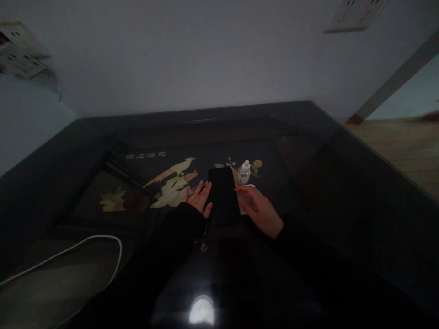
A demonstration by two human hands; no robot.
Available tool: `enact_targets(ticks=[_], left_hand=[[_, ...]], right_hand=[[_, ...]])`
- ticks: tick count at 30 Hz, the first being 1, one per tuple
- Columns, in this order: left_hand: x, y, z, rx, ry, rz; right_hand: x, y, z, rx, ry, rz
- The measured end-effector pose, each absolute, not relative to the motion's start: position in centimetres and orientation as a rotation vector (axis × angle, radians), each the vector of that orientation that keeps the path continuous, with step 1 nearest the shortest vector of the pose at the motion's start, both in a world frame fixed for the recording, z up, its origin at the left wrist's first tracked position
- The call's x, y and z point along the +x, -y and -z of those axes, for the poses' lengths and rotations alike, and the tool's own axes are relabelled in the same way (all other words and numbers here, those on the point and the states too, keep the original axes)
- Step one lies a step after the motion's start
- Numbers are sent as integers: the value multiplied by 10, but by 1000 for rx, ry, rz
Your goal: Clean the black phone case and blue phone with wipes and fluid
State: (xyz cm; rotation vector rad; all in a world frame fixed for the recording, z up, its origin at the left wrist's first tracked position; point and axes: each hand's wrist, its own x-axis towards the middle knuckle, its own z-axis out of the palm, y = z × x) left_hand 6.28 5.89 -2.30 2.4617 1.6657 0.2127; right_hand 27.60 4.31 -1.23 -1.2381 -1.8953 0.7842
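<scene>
A black phone (223,194) lies flat on the dark glossy table (308,183), screen dark. My left hand (200,198) rests flat beside the phone's left edge, fingers stretched out and touching it. My right hand (259,208) lies on the phone's right side, fingers curled over a white cloth or tissue (244,201) pressed to the table. A small clear bottle with a white cap (244,172) stands just beyond the cloth, near the phone's far right corner.
The table top carries an inlaid bird and flower picture (171,183) with white characters. A white cable (85,249) curves across the near left. Walls close the far and left sides; a wooden floor (404,146) shows past the right edge.
</scene>
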Motion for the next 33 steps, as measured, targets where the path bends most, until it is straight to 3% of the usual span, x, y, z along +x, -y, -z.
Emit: enact_targets(ticks=[33], left_hand=[[60,-55,20,2397,-1676,-368]], right_hand=[[275,-40,10,-1237,1962,-705]])
